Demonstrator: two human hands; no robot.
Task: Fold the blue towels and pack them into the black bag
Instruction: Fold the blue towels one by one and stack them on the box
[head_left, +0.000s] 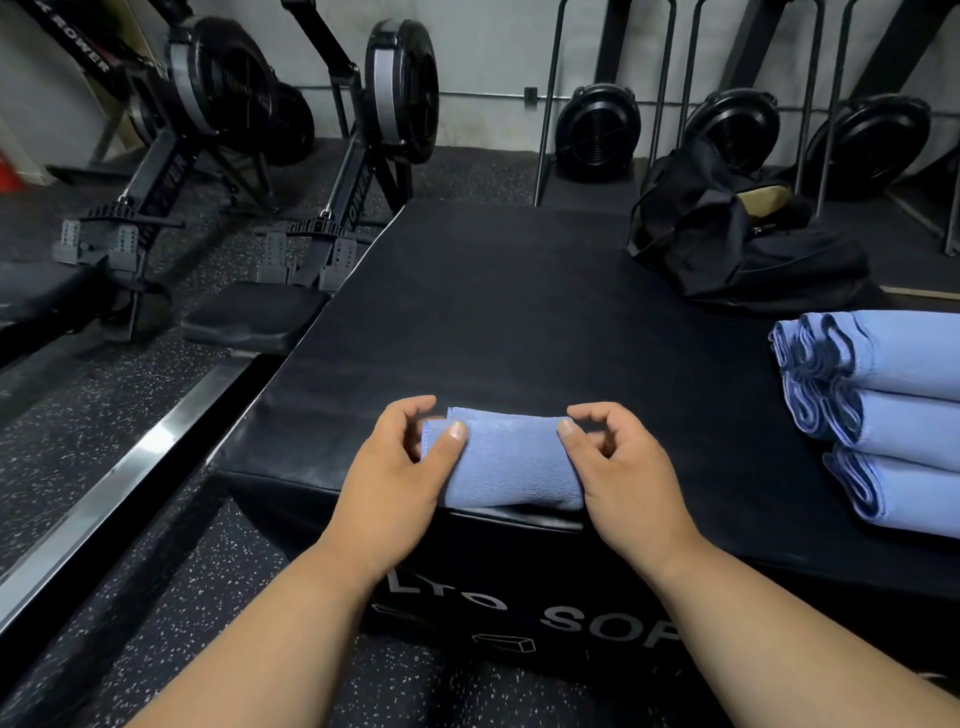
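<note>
A small folded blue towel (511, 460) lies at the near edge of a black padded box (519, 312). My left hand (400, 478) pinches its left end between thumb and fingers. My right hand (618, 467) rests at its right end, thumb on the cloth, fingers curled just above. A pile of three folded blue towels (883, 415) sits on the box at the right edge of view. The black bag (727, 239) lies slumped at the box's far right corner, its opening not clearly visible.
Two rowing machines (218, 156) stand on the speckled rubber floor to the left, a metal rail (119, 483) running beside the box. Black fan-wheel machines (737, 130) and metal frame legs line the back wall.
</note>
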